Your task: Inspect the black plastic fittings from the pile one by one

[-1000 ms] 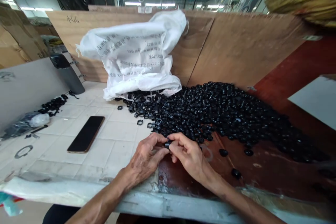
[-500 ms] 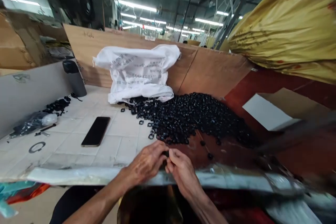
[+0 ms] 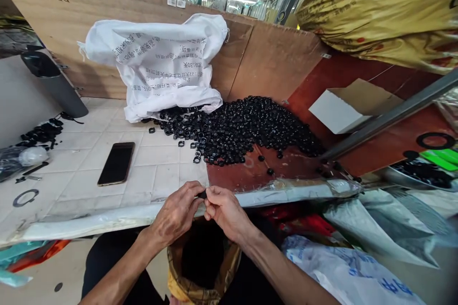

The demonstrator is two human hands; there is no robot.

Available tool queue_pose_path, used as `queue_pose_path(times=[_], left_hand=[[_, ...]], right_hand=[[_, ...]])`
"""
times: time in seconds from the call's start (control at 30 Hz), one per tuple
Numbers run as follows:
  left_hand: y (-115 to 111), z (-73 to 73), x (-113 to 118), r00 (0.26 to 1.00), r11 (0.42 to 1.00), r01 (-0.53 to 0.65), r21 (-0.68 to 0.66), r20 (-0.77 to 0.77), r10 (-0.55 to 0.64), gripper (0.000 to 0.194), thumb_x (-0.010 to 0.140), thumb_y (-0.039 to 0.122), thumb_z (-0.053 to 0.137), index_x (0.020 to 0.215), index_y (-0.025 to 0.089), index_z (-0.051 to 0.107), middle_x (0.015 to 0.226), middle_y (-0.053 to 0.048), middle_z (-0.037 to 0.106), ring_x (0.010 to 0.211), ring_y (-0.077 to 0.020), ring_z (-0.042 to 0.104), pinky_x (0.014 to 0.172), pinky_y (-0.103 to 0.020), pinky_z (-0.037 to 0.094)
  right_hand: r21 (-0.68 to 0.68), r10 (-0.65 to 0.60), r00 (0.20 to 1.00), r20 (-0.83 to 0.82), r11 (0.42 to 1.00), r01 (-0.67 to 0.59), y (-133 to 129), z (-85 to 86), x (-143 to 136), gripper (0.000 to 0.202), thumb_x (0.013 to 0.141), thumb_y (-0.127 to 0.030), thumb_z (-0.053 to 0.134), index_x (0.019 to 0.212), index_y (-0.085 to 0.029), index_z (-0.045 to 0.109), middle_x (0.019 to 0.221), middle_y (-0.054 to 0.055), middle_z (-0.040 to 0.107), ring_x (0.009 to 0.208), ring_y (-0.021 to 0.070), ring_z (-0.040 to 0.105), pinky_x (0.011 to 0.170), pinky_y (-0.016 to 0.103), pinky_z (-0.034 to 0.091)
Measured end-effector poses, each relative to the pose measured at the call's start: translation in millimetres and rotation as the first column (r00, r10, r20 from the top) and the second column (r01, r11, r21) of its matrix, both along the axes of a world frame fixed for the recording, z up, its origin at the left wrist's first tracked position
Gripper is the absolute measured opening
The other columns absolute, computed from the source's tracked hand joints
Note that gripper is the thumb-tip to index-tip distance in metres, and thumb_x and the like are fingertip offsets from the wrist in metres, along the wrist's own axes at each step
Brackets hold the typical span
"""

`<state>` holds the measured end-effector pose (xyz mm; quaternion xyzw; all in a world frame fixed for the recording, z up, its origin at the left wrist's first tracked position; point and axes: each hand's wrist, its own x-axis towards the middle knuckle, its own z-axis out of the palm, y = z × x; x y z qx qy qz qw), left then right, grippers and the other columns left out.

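Note:
My left hand (image 3: 179, 212) and my right hand (image 3: 227, 212) meet just above the table's front edge, fingertips pinched together. Between them is a small black part (image 3: 202, 194), mostly hidden by the fingers; it resembles the small black rings nearby. Beyond my hands a large pile of small black ring-shaped parts (image 3: 257, 124) spreads from the mouth of a white woven sack (image 3: 164, 66). A few loose rings lie in front of the pile. Below my hands, between my legs, stands an open yellow sack (image 3: 175, 271) with a dark inside.
A phone (image 3: 116, 164) lies left on the pale table covering, near a flat metal ring (image 3: 26, 198) and a dark bottle (image 3: 53, 83). An open white box (image 3: 334, 112) stands right, behind a metal bar (image 3: 386, 116). A bowl of black parts (image 3: 415, 178) sits far right.
The view has tilted down and turned right, so the yellow sack below and the bowl at right now show. Both hands stay together at the small black part.

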<state>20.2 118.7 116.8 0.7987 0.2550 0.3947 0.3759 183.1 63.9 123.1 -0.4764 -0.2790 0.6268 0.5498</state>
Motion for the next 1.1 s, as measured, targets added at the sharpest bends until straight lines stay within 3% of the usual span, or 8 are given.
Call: queue_pose_path(times=[0.23, 0.33, 0.43, 0.57, 0.7, 0.87, 0.97, 1.1], left_hand=[[4.4, 8.6, 3.6, 0.997, 0.888, -0.017, -0.459, 0.058, 0.049, 0.025, 0.097, 0.036, 0.065, 0.113, 0.017, 0.061, 0.099, -0.007, 0.073, 0.089, -0.0187, 0.074, 0.083, -0.033, 0.062], [5.9, 1.6, -3.5, 0.997, 0.987, -0.08, -0.136, -0.033, 0.077, 0.018, 0.099, 0.027, 0.061, 0.115, 0.019, 0.063, 0.11, -0.008, 0.072, 0.097, -0.019, 0.073, 0.09, -0.035, 0.062], [9.1, -11.1, -12.4, 0.986, 0.973, -0.032, 0.228, -0.151, 0.068, 0.029, 0.101, 0.016, 0.053, 0.128, 0.021, 0.061, 0.123, -0.012, 0.068, 0.113, -0.0223, 0.07, 0.098, -0.039, 0.061], [14.0, -17.5, -15.7, 0.963, 0.945, 0.078, 0.319, -0.271, 0.012, 0.037, 0.1, 0.013, 0.049, 0.135, 0.022, 0.059, 0.131, -0.014, 0.066, 0.12, -0.0251, 0.069, 0.1, -0.04, 0.061], [16.0, -8.0, -7.3, 0.984, 0.997, -0.065, 0.034, -0.164, 0.07, 0.022, 0.099, 0.021, 0.057, 0.12, 0.021, 0.064, 0.114, -0.009, 0.071, 0.102, -0.0204, 0.073, 0.094, -0.037, 0.062], [16.3, -1.3, -2.7, 0.992, 0.918, -0.124, -0.377, -0.014, 0.128, 0.023, 0.097, 0.034, 0.066, 0.112, 0.017, 0.063, 0.101, -0.006, 0.073, 0.087, -0.0178, 0.073, 0.081, -0.031, 0.061], [18.7, -8.5, -8.3, 0.987, 0.983, -0.155, -0.097, -0.063, 0.149, 0.018, 0.098, 0.025, 0.062, 0.115, 0.019, 0.063, 0.11, -0.008, 0.072, 0.1, -0.0193, 0.072, 0.09, -0.034, 0.06], [23.4, -17.8, -16.6, 0.982, 0.956, -0.09, 0.281, -0.133, 0.132, 0.025, 0.1, 0.015, 0.053, 0.124, 0.021, 0.058, 0.12, -0.011, 0.069, 0.113, -0.021, 0.069, 0.097, -0.037, 0.058]], right_hand=[[0.248, -0.172, 0.856, 0.488, 0.967, 0.052, 4.0, -0.3, -0.8, 0.021, 0.085, -0.039, 0.069, 0.095, -0.02, 0.063, 0.067, -0.004, 0.06, 0.056, 0.0125, 0.055, 0.057, 0.026, 0.044], [0.136, -0.057, 0.963, 0.262, 0.991, 0.021, 10.1, -2.0, -1.5, 0.025, 0.083, -0.042, 0.072, 0.082, -0.02, 0.06, 0.061, -0.006, 0.054, 0.049, 0.0097, 0.047, 0.054, 0.026, 0.043], [-0.013, 0.058, 0.998, -0.039, 0.998, -0.058, 18.6, -4.4, 2.3, 0.035, 0.075, -0.044, 0.079, 0.07, -0.019, 0.056, 0.06, -0.006, 0.052, 0.045, 0.0067, 0.039, 0.051, 0.026, 0.044], [-0.169, 0.14, 0.978, -0.152, 0.972, -0.165, 26.7, -7.3, 7.6, 0.033, 0.067, -0.038, 0.082, 0.068, -0.018, 0.056, 0.056, -0.007, 0.049, 0.043, 0.0056, 0.034, 0.046, 0.025, 0.04], [0.012, 0.029, 0.99, 0.137, 0.999, -0.031, 26.4, -7.0, 4.0, 0.028, 0.078, -0.042, 0.075, 0.079, -0.017, 0.061, 0.057, -0.005, 0.056, 0.047, 0.0092, 0.048, 0.053, 0.026, 0.043], [0.207, -0.064, 0.888, 0.455, 0.978, -0.035, 25.0, -1.6, -1.2, 0.02, 0.084, -0.037, 0.067, 0.091, -0.02, 0.062, 0.055, -0.006, 0.058, 0.052, 0.0122, 0.055, 0.055, 0.025, 0.042], [0.167, -0.053, 0.929, 0.365, 0.986, -0.01, 28.6, -0.7, -5.7, 0.019, 0.082, -0.037, 0.068, 0.085, -0.019, 0.061, 0.057, -0.006, 0.058, 0.048, 0.0103, 0.053, 0.055, 0.025, 0.042], [0.038, -0.019, 0.994, 0.112, 0.999, 0.014, 34.9, -4.6, -14.0, 0.023, 0.075, -0.036, 0.073, 0.077, -0.02, 0.057, 0.057, -0.007, 0.055, 0.043, 0.0085, 0.045, 0.053, 0.026, 0.045]])
